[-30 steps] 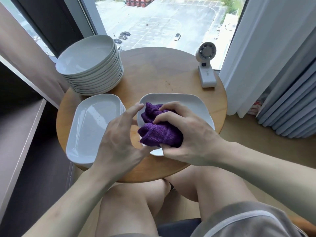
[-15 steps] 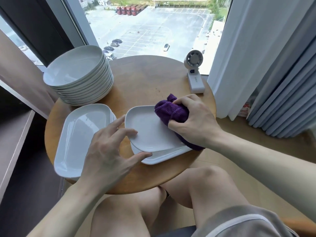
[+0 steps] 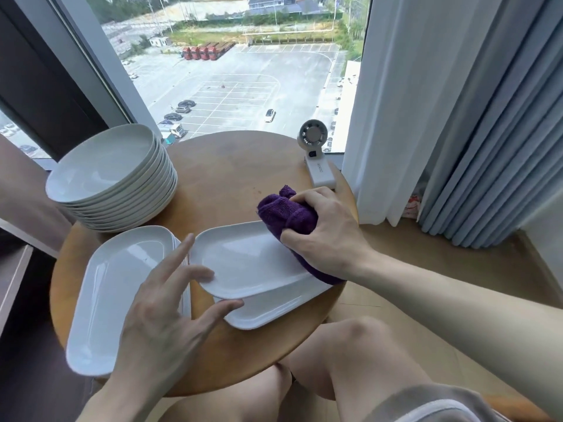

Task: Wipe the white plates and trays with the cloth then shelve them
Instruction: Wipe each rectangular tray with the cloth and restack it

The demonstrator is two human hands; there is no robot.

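Since the earlier frames, the right hand (image 3: 323, 236) has carried the bunched purple terry cloth (image 3: 286, 213) from the centre to the far right end of the upper white rectangular tray (image 3: 246, 263). Its fingers and thumb are curled tightly around the cloth. The left hand (image 3: 164, 309) is spread, with its fingertips touching the tray's left rim. This tray lies skewed on a second white tray (image 3: 274, 309) on the round wooden table (image 3: 231, 178).

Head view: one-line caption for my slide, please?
Right hand presses purple cloth onto top white tray; left hand touches its rim, fingers straight.
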